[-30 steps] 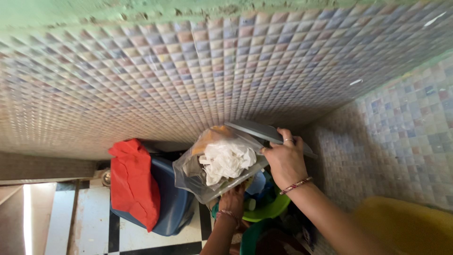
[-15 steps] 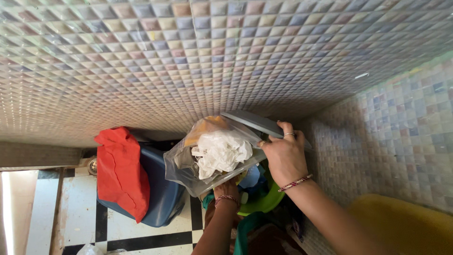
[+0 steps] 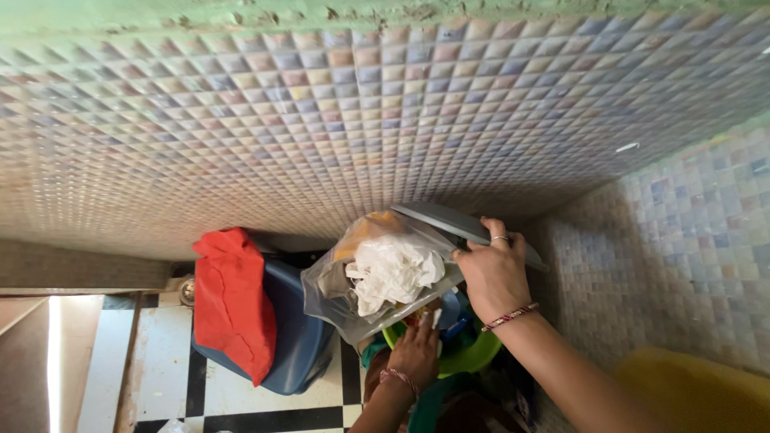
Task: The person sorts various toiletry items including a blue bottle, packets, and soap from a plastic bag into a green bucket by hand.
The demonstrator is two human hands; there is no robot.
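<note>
A: What's on the left?

B: A red cloth (image 3: 233, 301) draped over a dark blue bin (image 3: 301, 341) on the checkered floor (image 3: 164, 361), untouched.

A: And the bag?

B: The clear plastic bag (image 3: 385, 277) of crumpled white paper is above the green bin (image 3: 469, 361), not yet in. The left hand (image 3: 417, 353) supports it from beneath; its fingers are hidden, so I cannot tell their grip.

A: The lid?

B: The right hand (image 3: 493, 273) has its fingers closed on the raised grey lid (image 3: 449, 223).

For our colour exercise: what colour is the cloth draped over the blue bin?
Red cloth, clearest in the head view.
</note>
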